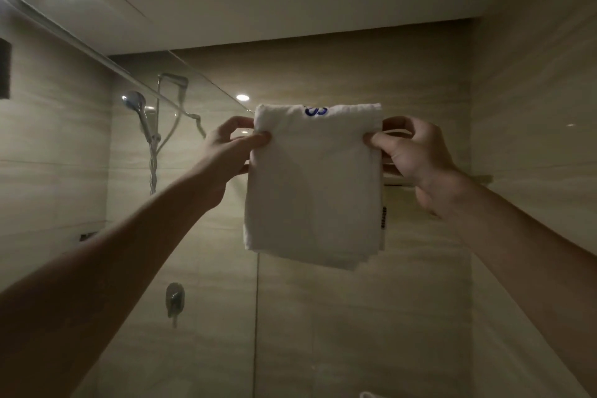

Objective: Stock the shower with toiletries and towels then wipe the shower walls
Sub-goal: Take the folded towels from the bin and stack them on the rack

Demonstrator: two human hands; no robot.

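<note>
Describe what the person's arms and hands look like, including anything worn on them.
The left hand and right hand are bare: no gloves, and no rings on the fingers that show. The left forearm and right forearm are uncovered to the picture's edge, with no sleeve, watch or bracelet in view.

A folded white cloth towel [313, 184] hangs upright between the left hand [226, 152] and the right hand [416, 155], each pinching one side edge near the top, thumb on the front face. Its top fold stands just above both hands and carries a blue stitched mark, partly hidden over the fold. The rest drops flat and rectangular below the hands. A small dark tag shows on the edge under the right hand, and the layers fan slightly at the bottom corner on that side.
</note>
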